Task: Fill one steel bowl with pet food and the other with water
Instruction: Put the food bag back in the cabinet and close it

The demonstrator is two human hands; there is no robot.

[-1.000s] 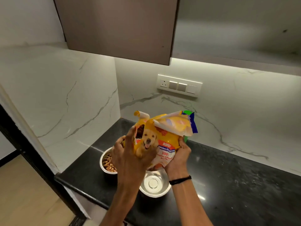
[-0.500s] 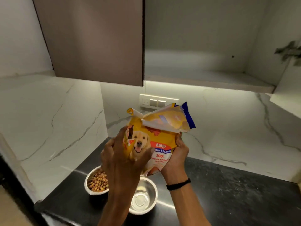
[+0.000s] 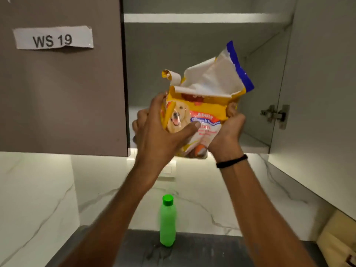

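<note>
A yellow pet food bag with a dog picture and a torn-open top is held up at the mouth of the open wall cabinet. My left hand grips its left side with the thumb across the front. My right hand, with a black band at the wrist, cups its right side and bottom. A green bottle with a green cap stands upright on the dark counter below. The two steel bowls are out of view.
The open cabinet has a bare lower shelf and an upper shelf. Its door swings open at the right, hinge showing. A closed door labelled WS 19 is at the left. A beige box sits at the right edge.
Both hands have lifted the bag from above the bowls up to the open cabinet. The view has tilted upward, so the bowls have dropped out of sight and the green bottle shows.
</note>
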